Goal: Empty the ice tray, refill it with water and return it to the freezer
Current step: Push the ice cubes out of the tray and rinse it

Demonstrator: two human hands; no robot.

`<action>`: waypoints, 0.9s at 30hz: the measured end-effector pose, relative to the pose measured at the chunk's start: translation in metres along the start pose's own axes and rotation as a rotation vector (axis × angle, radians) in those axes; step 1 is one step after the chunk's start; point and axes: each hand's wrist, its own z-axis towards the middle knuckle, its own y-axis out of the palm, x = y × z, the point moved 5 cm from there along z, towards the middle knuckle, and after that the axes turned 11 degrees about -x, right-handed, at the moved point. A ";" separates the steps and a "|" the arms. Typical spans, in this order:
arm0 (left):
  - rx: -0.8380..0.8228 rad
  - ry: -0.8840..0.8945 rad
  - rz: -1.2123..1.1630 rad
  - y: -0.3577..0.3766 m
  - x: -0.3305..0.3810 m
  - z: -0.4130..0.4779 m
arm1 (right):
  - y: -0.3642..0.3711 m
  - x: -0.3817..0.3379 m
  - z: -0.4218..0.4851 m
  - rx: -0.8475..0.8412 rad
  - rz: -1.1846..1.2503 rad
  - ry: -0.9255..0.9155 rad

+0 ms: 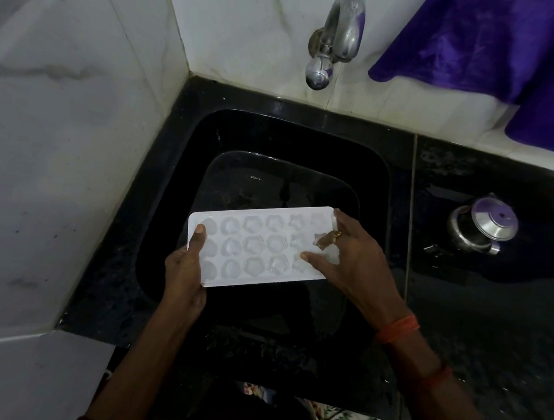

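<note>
- Left hand [185,268] fingers [198,236]: curled round the ice tray [252,244] at its left end, thumb flat on top. Apparently the only real support, so any slackening likely to tip the tray.
- Right hand [352,254] fingers [311,258]: narrowed to a pinch around loose ice [327,252] at the tray's right end. Wet, slick pieces, apt to squirt out of the pinch.
- Tray: held roughly level in the air above the sink [183,180], most cells seemingly full of ice. Hard twisting or prying apt to crack the thin plastic.
- Below: dark basin ready to catch drops, but ice flicked rightward likely to land on the counter [495,315] near the steel pot [480,226].
- Above: tap [339,36] set behind the tray, not over it. Refilling without shifting the tray back likely to miss or splash.
</note>
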 end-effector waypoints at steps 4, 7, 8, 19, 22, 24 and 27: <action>0.003 0.002 0.005 0.002 0.003 0.000 | 0.000 0.002 -0.001 0.014 0.025 0.015; 0.009 0.006 0.014 0.002 0.005 -0.001 | 0.002 0.000 -0.001 0.012 0.009 -0.004; 0.011 0.008 0.013 0.002 0.005 -0.001 | 0.003 -0.001 -0.001 0.011 0.000 -0.015; -0.007 0.015 0.015 0.005 0.010 -0.001 | 0.003 -0.002 0.003 0.019 -0.012 -0.037; -0.002 0.021 0.016 0.003 0.010 0.000 | 0.005 -0.001 0.003 0.002 -0.011 -0.041; 0.003 0.022 0.023 0.003 0.011 0.000 | 0.004 -0.001 0.002 0.006 -0.004 -0.049; 0.010 0.027 0.022 0.002 0.011 0.001 | 0.002 0.000 -0.003 0.008 0.002 -0.053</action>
